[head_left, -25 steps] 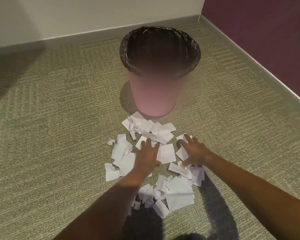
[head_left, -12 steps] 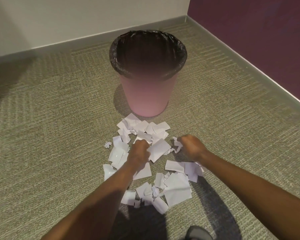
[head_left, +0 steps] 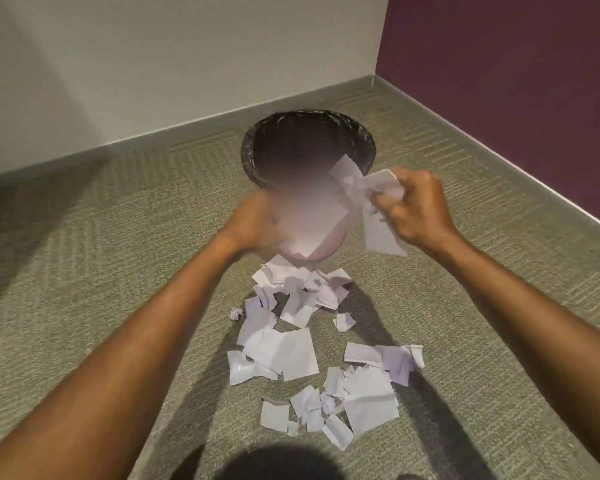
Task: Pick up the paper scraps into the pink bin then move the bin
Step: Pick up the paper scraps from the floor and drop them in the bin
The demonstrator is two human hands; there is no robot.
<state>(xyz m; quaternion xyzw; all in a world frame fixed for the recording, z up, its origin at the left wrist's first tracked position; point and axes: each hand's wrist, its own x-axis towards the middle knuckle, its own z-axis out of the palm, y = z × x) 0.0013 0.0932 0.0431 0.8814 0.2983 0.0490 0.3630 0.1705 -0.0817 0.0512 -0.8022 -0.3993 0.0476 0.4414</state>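
**A:** Start at the left. What is there?

**B:** Grey-green carpet [head_left: 84, 271], running to a white wall [head_left: 153, 64] on the far side. Next comes the left hand [head_left: 253, 220], raised in front of the near-left side of the pink bin [head_left: 333, 242].

**A:** Is it holding anything?

**B:** I cannot tell. The hand is smeared, and so is that part of the bin. A pale sheet shows just right of the hand, against the bin wall, but the fingers are lost in the blur.

**A:** And the bin itself?

**B:** It stands upright on the carpet in the far middle, towards the corner where the two walls meet. A black liner [head_left: 248, 157] is folded over its rim, and the mouth is open.

**A:** Where is the paper?

**B:** Most of the paper scraps [head_left: 291, 348] lie on the carpet. They spread from the foot of the bin toward the near side, between the two forearms. A small crumpled ball [head_left: 235, 312] sits just left of the pile.

**A:** And further right?

**B:** The right hand [head_left: 420, 209] is up by the near-right edge of the bin's rim. Its fingers are curled tight round a bunch of scraps [head_left: 371, 199]. One long piece hangs down from the fist, outside the bin wall.

**A:** Beyond that?

**B:** A purple wall [head_left: 499, 64] on the far right.
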